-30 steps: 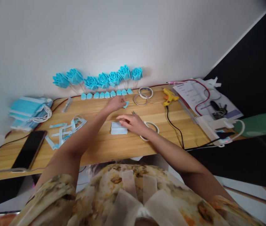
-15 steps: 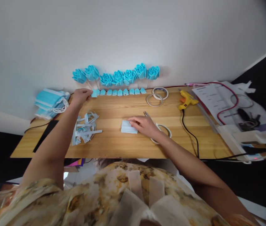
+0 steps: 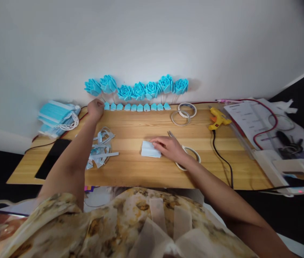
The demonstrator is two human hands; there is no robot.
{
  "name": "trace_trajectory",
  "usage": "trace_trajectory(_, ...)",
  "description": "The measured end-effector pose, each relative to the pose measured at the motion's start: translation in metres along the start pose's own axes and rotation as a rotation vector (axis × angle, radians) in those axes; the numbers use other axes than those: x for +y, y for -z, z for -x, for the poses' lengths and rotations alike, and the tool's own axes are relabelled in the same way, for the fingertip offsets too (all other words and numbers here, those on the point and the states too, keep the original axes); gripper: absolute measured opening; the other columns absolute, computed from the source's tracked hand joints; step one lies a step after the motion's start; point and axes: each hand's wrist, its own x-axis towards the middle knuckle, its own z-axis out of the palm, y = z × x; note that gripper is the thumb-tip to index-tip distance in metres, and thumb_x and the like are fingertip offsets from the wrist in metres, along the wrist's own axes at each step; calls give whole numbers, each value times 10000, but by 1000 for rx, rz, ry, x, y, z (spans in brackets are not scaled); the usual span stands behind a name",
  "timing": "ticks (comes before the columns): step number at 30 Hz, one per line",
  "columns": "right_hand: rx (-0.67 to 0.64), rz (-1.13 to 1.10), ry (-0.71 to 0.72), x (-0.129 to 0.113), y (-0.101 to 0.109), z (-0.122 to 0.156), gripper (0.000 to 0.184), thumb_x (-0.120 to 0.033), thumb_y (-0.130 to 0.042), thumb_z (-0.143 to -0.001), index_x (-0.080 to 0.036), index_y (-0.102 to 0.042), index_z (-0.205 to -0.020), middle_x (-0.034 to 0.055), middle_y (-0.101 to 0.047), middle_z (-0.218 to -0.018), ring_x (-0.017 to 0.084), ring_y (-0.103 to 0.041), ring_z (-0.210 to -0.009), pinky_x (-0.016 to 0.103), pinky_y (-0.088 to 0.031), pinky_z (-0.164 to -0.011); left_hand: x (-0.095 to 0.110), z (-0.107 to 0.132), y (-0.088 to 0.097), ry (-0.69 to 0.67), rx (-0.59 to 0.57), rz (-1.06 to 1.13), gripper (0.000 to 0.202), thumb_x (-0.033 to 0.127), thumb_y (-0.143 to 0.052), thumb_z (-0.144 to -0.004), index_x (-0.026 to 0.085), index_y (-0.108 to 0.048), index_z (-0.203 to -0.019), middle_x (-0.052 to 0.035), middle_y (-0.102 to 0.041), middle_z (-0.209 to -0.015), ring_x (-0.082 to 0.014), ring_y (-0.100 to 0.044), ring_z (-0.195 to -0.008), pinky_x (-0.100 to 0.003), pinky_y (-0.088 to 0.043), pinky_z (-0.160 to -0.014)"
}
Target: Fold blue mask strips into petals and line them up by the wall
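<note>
My left hand (image 3: 96,109) is at the left end of a row of small blue petal pieces (image 3: 140,107). Its fingers are pinched together at the edge of the leftmost petal piece (image 3: 106,106). My right hand (image 3: 169,147) rests on a small stack of pale blue mask fabric (image 3: 149,149), with bent fingers pressed on its right edge. Under the right hand and wrist lie scissors (image 3: 171,135), partly hidden, the tip showing above the knuckles. Behind the row, blue fabric roses (image 3: 139,89) on thin stems lean against the wall.
Blue face masks (image 3: 52,113) are piled at the left. Cut strips (image 3: 102,150) and a black phone (image 3: 53,159) lie near the left forearm. Tape rolls (image 3: 187,111), a yellow glue gun (image 3: 218,120) with its cord, papers (image 3: 244,120), keys and a power strip (image 3: 268,163) occupy the right.
My left hand has drawn the leftmost petal piece slightly left, away from its neighbour. My right hand stays on the fabric stack. The whole view has shifted a little.
</note>
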Motion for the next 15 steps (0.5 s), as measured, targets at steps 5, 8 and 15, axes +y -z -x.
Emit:
trace_trajectory(5,-30,23,16,2,-1,0,249,-313,-535,-1001,-234,-751,-1097,79,-812,-1073,199,-735,-874,334,-511,-786,3,-1,-1,-65,12,-75,212,160,-540,-799,156,-695,-943,-90,-754,-975,-231,-655,-938,-278,-449,-832)
trace_trajectory(8,-36,25,27,3,-2,0,253,-311,-527,-1006,-227,-747,-1098,89,-807,-1110,216,-745,-939,357,-525,-818,3,-2,-1,-112,-14,-85,216,165,-527,-798,161,-703,-923,-94,-746,-960,-242,-650,-948,-282,-440,-835)
trace_trajectory(15,-54,35,31,3,-1,1,245,-312,-525,-1004,-243,-744,-1090,81,-799,-1165,231,-749,-1030,395,-544,-877,3,2,0,-124,-3,-112,242,161,-507,-817,155,-718,-934,-139,-753,-1053,-293,-647,-1016,-325,-434,-857)
